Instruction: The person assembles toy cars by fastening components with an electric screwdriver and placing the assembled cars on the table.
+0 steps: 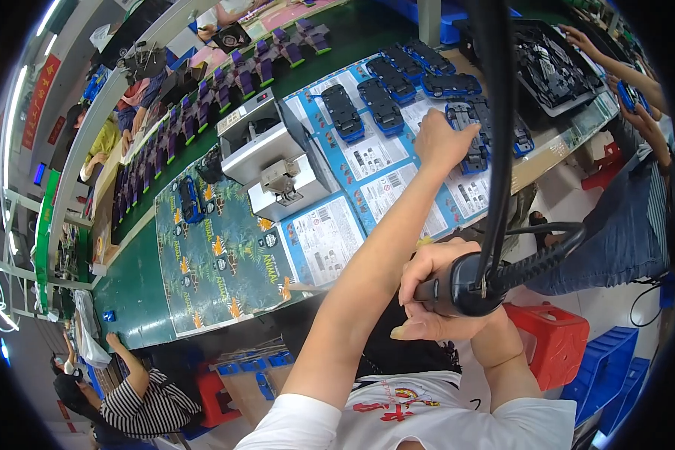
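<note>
My left hand [444, 141] reaches across the bench to a blue toy car [472, 159], which lies underside up. The fingers are closed at its near left edge. More upturned toy cars, blue with black undersides, lie around it, such as one car [341, 112] to the left and another car [380, 105] beside that. Close to my chest, my right hand [435, 289] is wrapped round a black corded electric screwdriver [469, 286]. The tool's tip is partly hidden by the fingers. A black cord [495, 150] runs upward in front of the cars and covers some of them.
A white-and-grey screw-feeding machine [285, 161] stands left of the cars on printed sheets [326, 240]. One blue car [190, 199] lies farther left. Purple parts [236, 79] line the green belt behind. Co-workers sit or stand at both sides. A red stool [555, 341] is at right.
</note>
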Available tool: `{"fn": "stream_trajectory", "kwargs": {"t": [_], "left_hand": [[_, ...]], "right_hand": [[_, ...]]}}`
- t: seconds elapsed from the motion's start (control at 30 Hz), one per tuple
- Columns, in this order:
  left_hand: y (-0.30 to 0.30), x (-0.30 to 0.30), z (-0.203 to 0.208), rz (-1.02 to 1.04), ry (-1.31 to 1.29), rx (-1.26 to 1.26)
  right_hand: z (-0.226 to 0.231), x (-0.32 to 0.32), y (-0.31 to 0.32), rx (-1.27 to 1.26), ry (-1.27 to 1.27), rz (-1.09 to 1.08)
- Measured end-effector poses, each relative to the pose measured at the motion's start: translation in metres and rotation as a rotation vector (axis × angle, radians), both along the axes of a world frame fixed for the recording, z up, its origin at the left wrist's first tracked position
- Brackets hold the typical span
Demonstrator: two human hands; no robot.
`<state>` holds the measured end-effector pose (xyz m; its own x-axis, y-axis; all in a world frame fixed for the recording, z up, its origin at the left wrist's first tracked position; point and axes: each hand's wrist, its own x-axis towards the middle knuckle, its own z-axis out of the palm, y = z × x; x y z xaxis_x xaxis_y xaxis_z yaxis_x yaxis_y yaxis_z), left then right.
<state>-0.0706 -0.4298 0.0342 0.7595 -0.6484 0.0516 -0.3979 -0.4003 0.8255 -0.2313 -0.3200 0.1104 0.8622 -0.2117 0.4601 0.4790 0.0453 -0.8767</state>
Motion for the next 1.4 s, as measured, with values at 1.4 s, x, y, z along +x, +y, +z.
{"fn": "stream_trajectory", "kwargs": {"t": [1.4], "left_hand": [[0.354,0.023,-0.03,0.189,0.662,-0.824]], "right_hand": [[0.043,0.186,0.081,0.314,-0.112,-0.096]]}}
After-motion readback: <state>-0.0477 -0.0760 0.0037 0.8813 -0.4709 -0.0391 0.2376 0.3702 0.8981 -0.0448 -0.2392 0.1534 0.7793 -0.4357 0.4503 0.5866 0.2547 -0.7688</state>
